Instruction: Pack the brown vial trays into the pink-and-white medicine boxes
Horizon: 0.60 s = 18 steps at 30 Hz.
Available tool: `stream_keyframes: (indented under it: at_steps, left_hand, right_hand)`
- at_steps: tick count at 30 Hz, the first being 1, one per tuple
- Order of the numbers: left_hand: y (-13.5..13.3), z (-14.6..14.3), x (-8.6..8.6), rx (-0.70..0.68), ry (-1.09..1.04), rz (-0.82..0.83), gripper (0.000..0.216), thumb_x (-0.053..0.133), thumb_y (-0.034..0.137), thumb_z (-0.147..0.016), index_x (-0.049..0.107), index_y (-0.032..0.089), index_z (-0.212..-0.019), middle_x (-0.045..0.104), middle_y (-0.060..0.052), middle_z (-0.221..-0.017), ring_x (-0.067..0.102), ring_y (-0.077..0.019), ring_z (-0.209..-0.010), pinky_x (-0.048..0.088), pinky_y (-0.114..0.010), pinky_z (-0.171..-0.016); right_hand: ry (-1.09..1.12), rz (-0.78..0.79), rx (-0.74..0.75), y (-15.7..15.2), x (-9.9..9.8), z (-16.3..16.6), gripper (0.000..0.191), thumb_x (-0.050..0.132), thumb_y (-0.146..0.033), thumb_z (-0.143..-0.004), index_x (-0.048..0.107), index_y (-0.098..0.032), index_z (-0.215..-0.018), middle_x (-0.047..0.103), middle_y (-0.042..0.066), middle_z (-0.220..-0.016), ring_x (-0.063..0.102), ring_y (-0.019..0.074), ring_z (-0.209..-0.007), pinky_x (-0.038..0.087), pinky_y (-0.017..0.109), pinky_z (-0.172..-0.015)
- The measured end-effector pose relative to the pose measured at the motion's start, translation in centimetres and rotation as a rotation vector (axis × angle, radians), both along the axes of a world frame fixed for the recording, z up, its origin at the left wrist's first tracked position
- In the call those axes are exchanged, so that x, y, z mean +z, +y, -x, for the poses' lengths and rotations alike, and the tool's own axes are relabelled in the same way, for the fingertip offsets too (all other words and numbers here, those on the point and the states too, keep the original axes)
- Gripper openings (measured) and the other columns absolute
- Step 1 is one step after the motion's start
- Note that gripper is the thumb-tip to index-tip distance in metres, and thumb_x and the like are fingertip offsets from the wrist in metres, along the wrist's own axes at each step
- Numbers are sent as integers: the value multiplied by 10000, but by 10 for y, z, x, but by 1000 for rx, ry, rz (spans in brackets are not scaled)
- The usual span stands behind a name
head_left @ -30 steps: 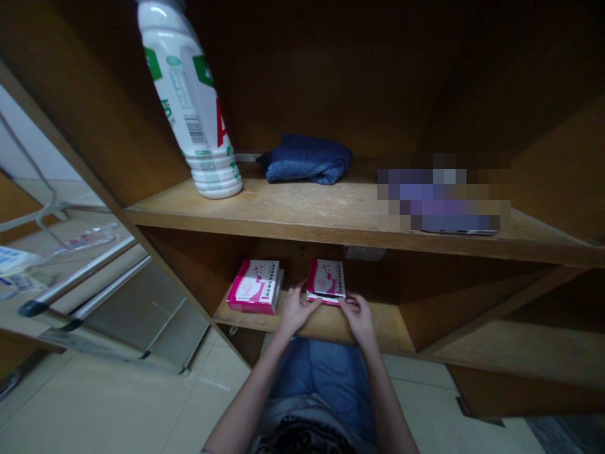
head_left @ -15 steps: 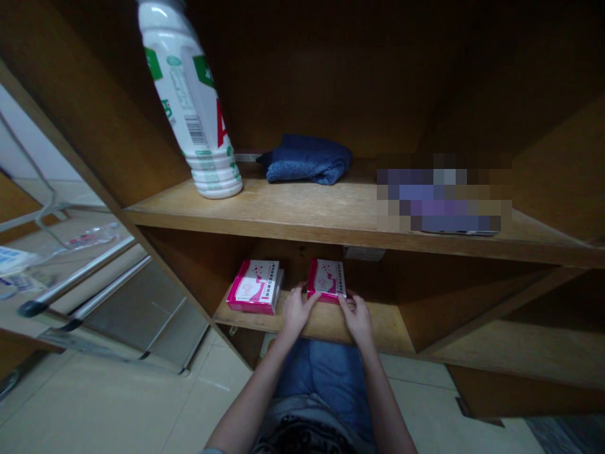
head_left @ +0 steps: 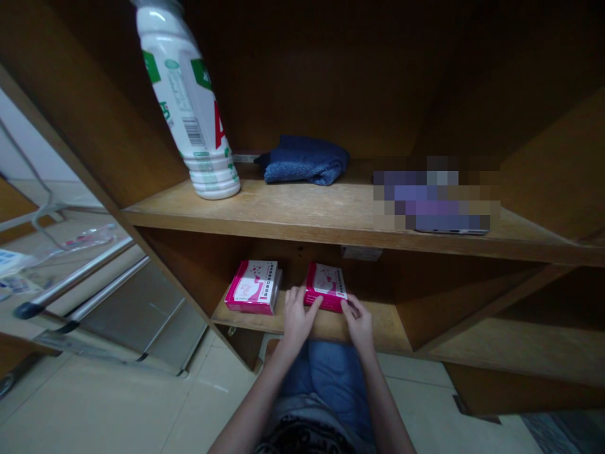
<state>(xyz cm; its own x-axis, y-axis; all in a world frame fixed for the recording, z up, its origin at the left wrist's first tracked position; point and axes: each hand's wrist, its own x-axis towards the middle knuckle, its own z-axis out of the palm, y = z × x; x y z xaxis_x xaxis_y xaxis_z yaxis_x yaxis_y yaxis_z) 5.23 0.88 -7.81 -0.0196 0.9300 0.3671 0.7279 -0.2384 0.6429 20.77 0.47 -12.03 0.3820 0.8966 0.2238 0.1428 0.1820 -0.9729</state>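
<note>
A small pink and white carton (head_left: 326, 282) with printed lettering is on the lower shelf, between my two hands. My left hand (head_left: 299, 315) grips its left front corner, the thumb against the pink front side and the fingers along the left edge. At the right front corner my right hand (head_left: 358, 318) holds it with thumb and fingertips; some of those fingers are hidden behind the carton. To the left of my left hand, a similar pink and white box (head_left: 255, 287) lies flat, apart from my fingers.
A tall white bottle (head_left: 189, 107) and a folded blue cloth (head_left: 305, 161) stand on the upper shelf (head_left: 293, 205), above my hands. A blurred-out item (head_left: 435, 202) lies on its right part. At left is a metal-framed rack (head_left: 118, 296) beside the cabinet.
The carton between my hands has come slightly toward me and tipped or turned, so more of its pink front side shows. Both hands keep their hold. The camera view has shifted a little.
</note>
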Motion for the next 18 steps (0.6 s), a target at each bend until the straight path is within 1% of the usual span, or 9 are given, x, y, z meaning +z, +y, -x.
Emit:
stream_keyframes:
  at_steps: [3,5,8,12,15,18]
  left_hand:
    - [-10,-2,17,31,-38,-49,451,493,468,-850,525,155,-1173,537,-118,-1045,519,-256,-1019,435,-403,-915]
    - [-14,0,29,49,-69,-92,455,504,461,-845,499,171,-1195,504,-121,-1094,508,-263,-1055,426,-421,-932]
    - [-20,9,50,67,-105,-160,457,516,459,-839,475,202,-1214,483,-111,-1126,494,-271,-1101,414,-439,-955]
    - [-30,28,78,105,-141,-277,481,518,450,-839,457,216,-1255,487,-101,-1148,498,-256,-1118,411,-429,-973]
    - [-35,45,90,163,-174,-335,492,518,447,-840,463,219,-1273,493,-99,-1186,492,-250,-1144,415,-411,-974]
    - [-34,64,94,239,-219,-369,483,508,463,-842,486,223,-1262,502,-95,-1200,505,-236,-1141,414,-393,-974]
  right_hand:
    - [93,4,-1,-13,12,10,416,610,-500,-731,705,-159,-948,683,141,-1111,641,298,-1014,522,463,-869]
    - [172,-4,28,-23,24,18,395,626,-466,-735,705,-174,-988,670,125,-1145,627,300,-1045,512,461,-888]
    - [213,-45,124,-35,45,32,417,610,-438,-772,667,-188,-1100,608,110,-1251,570,295,-1142,495,437,-922]
    - [240,-155,288,-38,69,52,491,600,-428,-795,578,-204,-1232,447,84,-1416,459,296,-1262,453,425,-981]
    - [235,-212,430,-33,74,70,601,617,-415,-798,447,-245,-1349,319,42,-1494,378,288,-1321,365,450,-1061]
    - [136,-226,536,-25,73,88,692,628,-425,-796,340,-282,-1409,245,-1,-1523,289,270,-1368,271,465,-1115]
